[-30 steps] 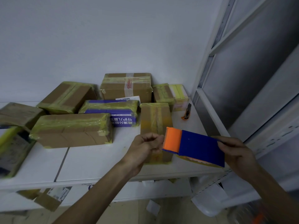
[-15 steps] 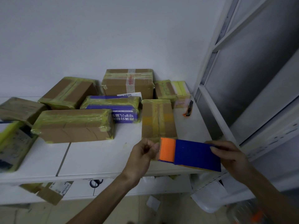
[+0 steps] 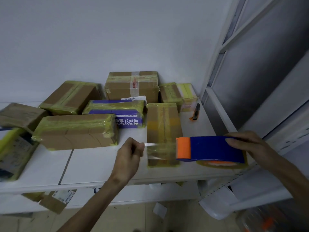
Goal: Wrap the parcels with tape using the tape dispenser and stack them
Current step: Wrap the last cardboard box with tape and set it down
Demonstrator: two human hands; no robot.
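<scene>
My right hand grips a blue tape dispenser with an orange front, held above the table's front right part. My left hand pinches the free end of a clear tape strip stretched out to the left of the dispenser. Under the strip lies a long brown parcel with yellowish tape on it, pointing away from me. Several other taped parcels lie behind and to the left, among them a wide brown parcel and a purple-printed box.
The white table runs along a white wall. An orange and black utility knife lies at the right rear. A grey metal rack stands on the right. More boxes sit under the table.
My left hand has drawn the tape end leftward, away from the dispenser, so a stretch of clear tape now spans between them. The dispenser has moved slightly right.
</scene>
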